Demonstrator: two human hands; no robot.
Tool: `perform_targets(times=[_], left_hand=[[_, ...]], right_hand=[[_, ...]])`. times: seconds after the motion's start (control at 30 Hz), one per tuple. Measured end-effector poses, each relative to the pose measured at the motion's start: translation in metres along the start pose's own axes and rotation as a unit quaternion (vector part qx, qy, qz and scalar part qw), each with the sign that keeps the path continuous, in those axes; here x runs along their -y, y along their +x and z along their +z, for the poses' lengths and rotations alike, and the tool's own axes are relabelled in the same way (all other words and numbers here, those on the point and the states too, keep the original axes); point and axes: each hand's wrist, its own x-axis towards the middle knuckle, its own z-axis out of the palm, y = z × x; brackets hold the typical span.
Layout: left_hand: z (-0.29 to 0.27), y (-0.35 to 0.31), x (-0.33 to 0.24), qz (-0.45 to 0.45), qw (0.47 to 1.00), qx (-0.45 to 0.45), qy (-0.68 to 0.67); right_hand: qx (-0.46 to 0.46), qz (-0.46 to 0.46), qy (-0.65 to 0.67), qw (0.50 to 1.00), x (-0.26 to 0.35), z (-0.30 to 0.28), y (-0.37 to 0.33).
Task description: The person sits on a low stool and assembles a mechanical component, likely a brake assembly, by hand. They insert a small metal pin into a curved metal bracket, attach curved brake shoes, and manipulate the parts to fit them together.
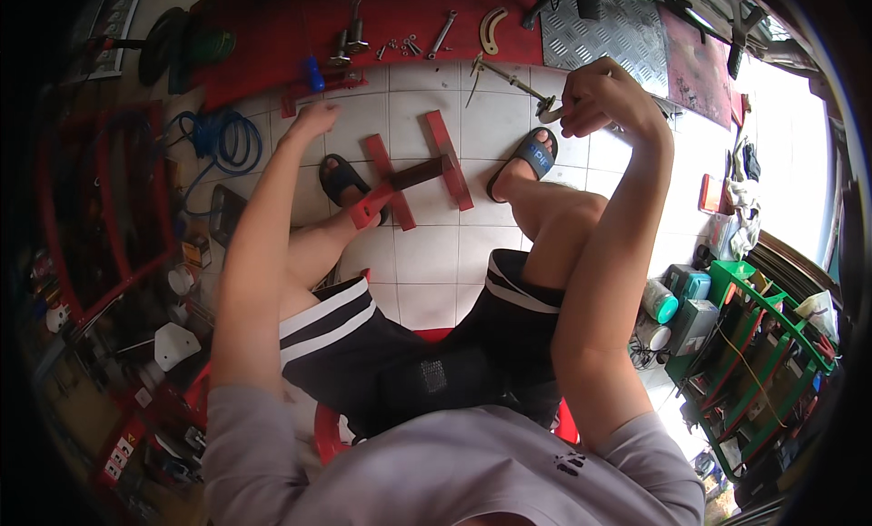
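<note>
My right hand (599, 102) is closed around the hooked end of a long thin metal rod (516, 83), which has a crosspiece at its far end and stretches left over the floor tiles. My left hand (316, 121), its fingers curled, is just below a blue-handled screwdriver (315, 75); whether anything sits inside it is hidden. On the red platform (272, 35) ahead lie metal shafts with round flanges (351, 41), several small screws (400, 47), a wrench (443, 34) and a curved slotted bracket (493, 30).
A red metal stand (418, 174) lies between my feet. Coiled blue hose (227, 137) and a red rack (109, 199) are at left. Treadplate (604, 37) covers part of the platform. At right stands a green shelf (758, 344) beside jars and boxes (693, 322).
</note>
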Motion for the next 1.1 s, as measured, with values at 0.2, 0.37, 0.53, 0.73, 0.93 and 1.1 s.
perform_targets(times=[0.2,0.37,0.53,0.73,0.93,1.1], left_hand=[[-0.062,-0.139,-0.177,0.266,0.939,-0.109,-0.188],[-0.047,-0.144,-0.163,0.303,0.895,-0.235,-0.228],[-0.057,-0.11,-0.159,0.249,0.915,-0.22,-0.228],[-0.058,-0.093,-0.153,0.26,0.904,-0.222,-0.255],[-0.06,-0.074,-0.15,0.295,0.879,-0.298,-0.228],[-0.072,-0.066,-0.151,0.338,0.858,-0.321,-0.215]], right_hand=[[0.061,-0.089,0.04,0.993,0.004,-0.001,-0.027],[0.103,-0.127,0.072,0.984,0.025,0.018,-0.035],[0.105,-0.179,0.043,0.977,0.035,0.039,-0.039],[0.093,-0.211,0.05,0.972,0.044,0.051,-0.035],[0.096,-0.233,0.041,0.967,0.042,0.056,-0.032],[0.062,-0.261,0.077,0.96,0.033,0.052,-0.039]])
